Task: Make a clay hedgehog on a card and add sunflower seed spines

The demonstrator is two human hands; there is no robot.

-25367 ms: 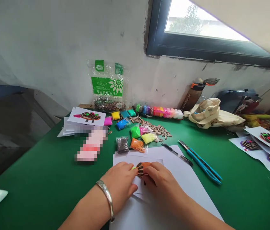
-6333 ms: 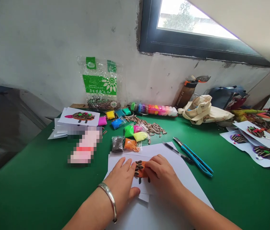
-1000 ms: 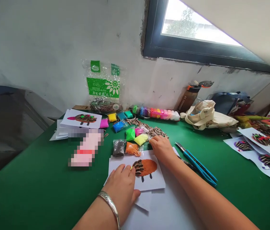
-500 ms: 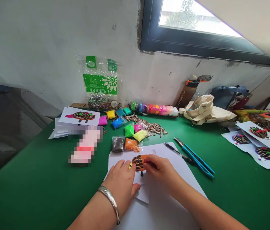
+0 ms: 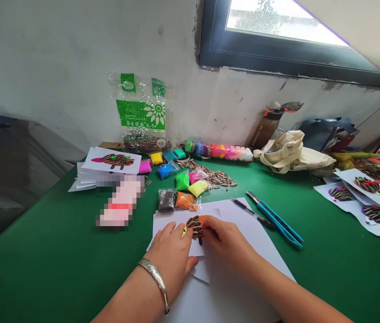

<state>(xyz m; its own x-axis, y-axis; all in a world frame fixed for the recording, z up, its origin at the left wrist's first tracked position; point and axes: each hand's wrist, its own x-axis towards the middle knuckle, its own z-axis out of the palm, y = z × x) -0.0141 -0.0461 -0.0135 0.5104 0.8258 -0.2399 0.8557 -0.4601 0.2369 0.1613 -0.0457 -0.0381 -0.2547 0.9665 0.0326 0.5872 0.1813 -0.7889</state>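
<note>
My left hand [image 5: 172, 250], with a silver bangle on the wrist, lies with fingers stretched out on a small white sheet [image 5: 195, 268]. Its fingertips touch the left side of a clay figure [image 5: 195, 228], which has a yellow end, an orange body and rows of striped sunflower seeds pressed into it. On the figure's orange right side, the thumb and fingers of my right hand [image 5: 230, 242] are pinched together. Whatever is between them is hidden. One dark leg-like piece sticks out below the body. Under the small sheet lies larger white paper [image 5: 254, 269].
Clay packets, including orange [image 5: 186, 202] and black [image 5: 166, 200], sit beyond the paper. Loose sunflower seeds [image 5: 222, 178] are behind them. A pen [image 5: 252, 212] and blue tweezers [image 5: 277, 222] lie right. Finished seed pictures [image 5: 116, 160] are stacked left; others [image 5: 377, 214] lie far right.
The camera view has shifted slightly. Both hands stay at the clay figure, and the right fingers have barely moved on its orange side.
</note>
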